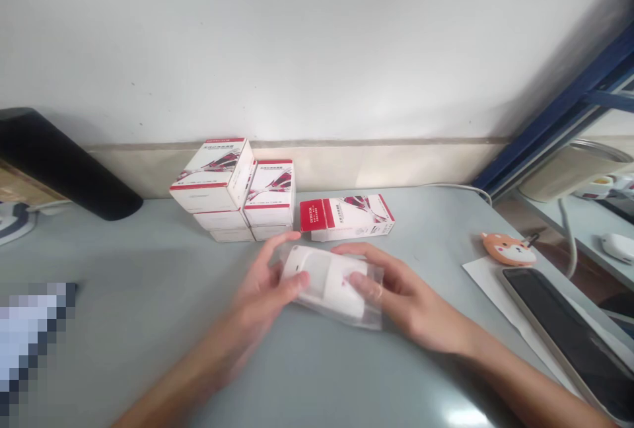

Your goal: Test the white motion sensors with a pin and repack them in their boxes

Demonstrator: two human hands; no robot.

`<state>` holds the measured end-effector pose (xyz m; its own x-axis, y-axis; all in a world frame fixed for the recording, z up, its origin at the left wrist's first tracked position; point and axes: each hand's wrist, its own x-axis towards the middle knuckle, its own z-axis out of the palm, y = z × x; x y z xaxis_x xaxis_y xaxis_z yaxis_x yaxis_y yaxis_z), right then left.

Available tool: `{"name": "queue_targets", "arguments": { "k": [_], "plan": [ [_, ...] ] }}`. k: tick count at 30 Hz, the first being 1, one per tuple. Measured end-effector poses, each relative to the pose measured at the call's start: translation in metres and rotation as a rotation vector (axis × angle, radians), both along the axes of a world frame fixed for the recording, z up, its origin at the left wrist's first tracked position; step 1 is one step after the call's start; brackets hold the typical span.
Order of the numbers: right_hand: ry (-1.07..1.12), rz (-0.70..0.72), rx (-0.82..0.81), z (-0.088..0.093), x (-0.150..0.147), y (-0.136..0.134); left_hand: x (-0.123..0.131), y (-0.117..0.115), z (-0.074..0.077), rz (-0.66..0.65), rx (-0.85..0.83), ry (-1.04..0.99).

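A white plastic device (324, 279) in a clear plastic bag is held above the grey table, between both hands. My left hand (271, 281) grips its left end, thumb on the front face and index finger stretched out. My right hand (389, 286) holds the right end, its thumb pressing on the bagged front. Just behind the device lies a white and red box (354, 215) with a red flap at its left end. To its left stand several stacked white and red boxes (211, 174) against the wall.
On the right are an orange animal-faced case (510, 249), white paper (478, 276) and a dark-screened phone (564, 335). A black cylindrical object (69, 167) stands at the left on the grey table (163, 302). A blue metal frame (555, 111) borders the right side.
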<state>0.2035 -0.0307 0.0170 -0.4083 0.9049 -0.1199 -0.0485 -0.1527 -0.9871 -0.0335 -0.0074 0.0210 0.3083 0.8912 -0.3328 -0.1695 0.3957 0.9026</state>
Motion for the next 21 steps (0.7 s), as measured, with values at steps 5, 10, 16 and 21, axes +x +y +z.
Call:
{"name": "queue_targets", "arguments": {
  "k": [5, 10, 16, 21],
  "plan": [
    [0.163, -0.044, -0.035, -0.002, 0.003, 0.007, -0.002, 0.009, -0.001, 0.058, 0.004, -0.138],
    [0.149, -0.083, -0.076, -0.011, -0.002, 0.008, -0.001, 0.004, -0.004, -0.043, 0.045, -0.017],
    [0.008, -0.058, -0.049, -0.014, -0.003, 0.007, 0.003, -0.003, 0.001, 0.045, 0.102, 0.123],
    [-0.044, -0.089, -0.035, -0.012, 0.0, 0.008, 0.005, -0.001, -0.002, 0.089, 0.087, 0.161]
  ]
}}
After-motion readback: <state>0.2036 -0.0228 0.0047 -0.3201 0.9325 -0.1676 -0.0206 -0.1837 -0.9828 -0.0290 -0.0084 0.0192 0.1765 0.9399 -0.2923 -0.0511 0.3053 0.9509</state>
